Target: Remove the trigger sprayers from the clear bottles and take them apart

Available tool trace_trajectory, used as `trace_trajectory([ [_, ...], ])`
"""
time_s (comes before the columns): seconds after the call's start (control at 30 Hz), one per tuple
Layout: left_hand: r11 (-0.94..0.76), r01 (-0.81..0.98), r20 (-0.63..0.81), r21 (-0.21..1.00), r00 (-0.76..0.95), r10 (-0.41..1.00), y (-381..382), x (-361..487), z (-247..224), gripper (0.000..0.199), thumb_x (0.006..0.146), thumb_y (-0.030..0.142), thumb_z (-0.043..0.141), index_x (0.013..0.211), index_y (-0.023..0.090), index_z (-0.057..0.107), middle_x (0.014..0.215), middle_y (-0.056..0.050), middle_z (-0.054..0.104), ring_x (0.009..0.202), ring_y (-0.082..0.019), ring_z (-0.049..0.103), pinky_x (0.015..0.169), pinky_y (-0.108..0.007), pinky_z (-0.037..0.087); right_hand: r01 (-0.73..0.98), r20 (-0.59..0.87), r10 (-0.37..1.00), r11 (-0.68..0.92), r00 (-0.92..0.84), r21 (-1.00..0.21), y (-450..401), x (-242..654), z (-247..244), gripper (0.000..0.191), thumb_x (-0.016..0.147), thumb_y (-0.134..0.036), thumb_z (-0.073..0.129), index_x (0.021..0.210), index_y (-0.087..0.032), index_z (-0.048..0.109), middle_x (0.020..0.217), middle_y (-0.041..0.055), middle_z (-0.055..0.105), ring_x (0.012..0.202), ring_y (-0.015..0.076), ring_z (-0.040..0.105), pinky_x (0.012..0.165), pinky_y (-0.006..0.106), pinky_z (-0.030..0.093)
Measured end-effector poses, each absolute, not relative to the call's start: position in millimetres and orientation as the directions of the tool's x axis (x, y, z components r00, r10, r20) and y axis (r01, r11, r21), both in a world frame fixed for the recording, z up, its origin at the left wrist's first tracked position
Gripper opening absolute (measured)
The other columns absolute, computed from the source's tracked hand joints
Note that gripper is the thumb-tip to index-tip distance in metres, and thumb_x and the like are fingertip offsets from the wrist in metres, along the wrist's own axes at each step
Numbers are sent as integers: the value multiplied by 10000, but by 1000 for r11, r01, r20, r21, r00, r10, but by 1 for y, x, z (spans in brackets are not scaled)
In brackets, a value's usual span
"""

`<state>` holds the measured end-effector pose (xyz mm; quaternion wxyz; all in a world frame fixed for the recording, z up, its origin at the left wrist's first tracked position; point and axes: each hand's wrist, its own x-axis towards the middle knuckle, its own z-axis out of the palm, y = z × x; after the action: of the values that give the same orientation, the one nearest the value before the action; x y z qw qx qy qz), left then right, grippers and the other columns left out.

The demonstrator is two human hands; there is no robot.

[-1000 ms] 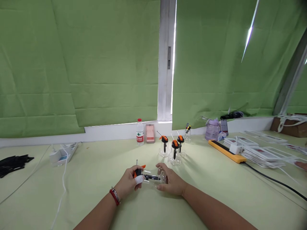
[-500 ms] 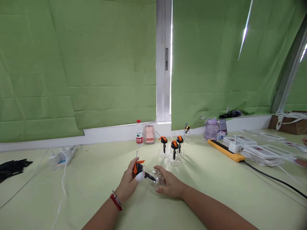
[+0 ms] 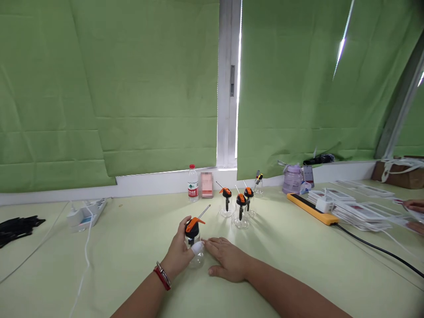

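Observation:
My left hand (image 3: 179, 251) is wrapped round a clear oil dispenser bottle (image 3: 198, 261) with a black and orange lid and a thin metal spout. The bottle stands upright on the table, and a white wrapping covers my left thumb. My right hand (image 3: 228, 259) lies palm down with its fingers stretched out beside the bottle's lower part; whether the fingertips touch it I cannot tell. Beyond my hands stand three similar dispensers, the front dispenser (image 3: 241, 214), the left dispenser (image 3: 226, 205) and the back dispenser (image 3: 249, 201).
At the back are a red-capped water bottle (image 3: 192, 185), a pink card (image 3: 207, 185) and a purple jug (image 3: 292, 180). An orange power strip (image 3: 313, 210) and stacked white frames (image 3: 357, 214) lie right, near another person's hand (image 3: 414, 205). White power strip (image 3: 88, 216) sits left.
The dispenser has gone from tilted between both hands to upright on the table in my left hand. My right hand has let go of its base and flattened onto the table.

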<state>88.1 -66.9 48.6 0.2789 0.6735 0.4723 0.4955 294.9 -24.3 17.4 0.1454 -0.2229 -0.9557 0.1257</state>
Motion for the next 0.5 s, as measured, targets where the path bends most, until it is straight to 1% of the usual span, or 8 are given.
trace_trajectory([
  [0.1, -371, 362, 381, 855, 46, 923, -66, 88, 48, 737, 746, 328, 625, 1359, 218, 231, 1225, -114, 523, 1089, -224, 515, 900, -338, 406, 425, 203, 491, 855, -847, -296, -18, 296, 16, 725, 867, -580, 357, 1451, -171, 228, 1464, 145, 311, 1335, 323, 280, 1085, 471, 217],
  [0.2, -360, 385, 382, 850, 19, 924, -66, 87, 49, 743, 732, 310, 628, 1362, 229, 243, 1189, -96, 548, 1017, -209, 548, 884, -337, 411, 474, 172, 527, 837, -832, -272, -3, 296, 14, 693, 883, -571, 312, 1431, -147, 292, 1480, 139, 276, 1359, 305, 237, 1114, 441, 177],
  [0.33, -345, 409, 380, 845, -4, 925, -65, 86, 49, 751, 726, 308, 626, 1367, 238, 241, 1167, -84, 559, 952, -193, 567, 862, -338, 421, 585, 131, 625, 773, -770, -246, 26, 291, 11, 749, 877, -598, 273, 1433, -96, 274, 1493, 159, 226, 1378, 291, 189, 1129, 407, 138],
  [0.4, -335, 416, 378, 845, -23, 925, -65, 85, 49, 749, 724, 318, 625, 1364, 235, 247, 1166, -86, 558, 946, -191, 568, 858, -338, 424, 662, 105, 697, 710, -709, -240, 40, 287, 11, 782, 869, -617, 254, 1431, -73, 268, 1497, 172, 201, 1383, 291, 169, 1130, 397, 129],
  [0.5, -314, 427, 365, 848, -42, 930, -64, 84, 49, 730, 729, 337, 617, 1358, 243, 259, 1185, -90, 540, 919, -187, 573, 811, -325, 441, 752, 66, 781, 617, -621, -232, 57, 281, 12, 812, 866, -626, 228, 1431, -43, 250, 1502, 185, 173, 1390, 292, 137, 1129, 390, 110],
])
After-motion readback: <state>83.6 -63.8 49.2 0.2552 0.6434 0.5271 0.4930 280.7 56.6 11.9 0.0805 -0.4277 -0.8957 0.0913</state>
